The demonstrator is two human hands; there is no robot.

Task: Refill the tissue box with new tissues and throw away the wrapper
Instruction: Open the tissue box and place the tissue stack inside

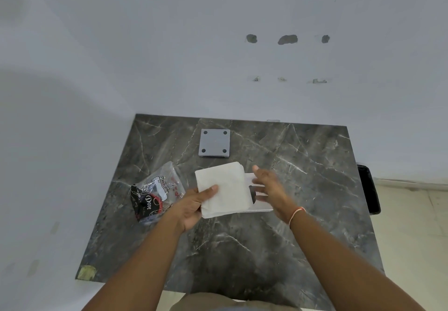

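The left hand grips a white tissue stack at its near-left corner, thumb on top, above the dark marble table. The right hand is spread open beside the stack, over what looks like the clear box, half hidden. The emptied wrapper lies just left. A grey lid sits farther back.

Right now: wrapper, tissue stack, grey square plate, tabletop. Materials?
Wrapper: thin clear plastic film, glossy, crinkled, printed. Tissue stack: soft matte white paper, layered edges. Grey square plate: smooth rigid, probably plastic or acrylic, four dark corner dots. Tabletop: dark marble-look slab with white veins; real stone or laminate unclear.
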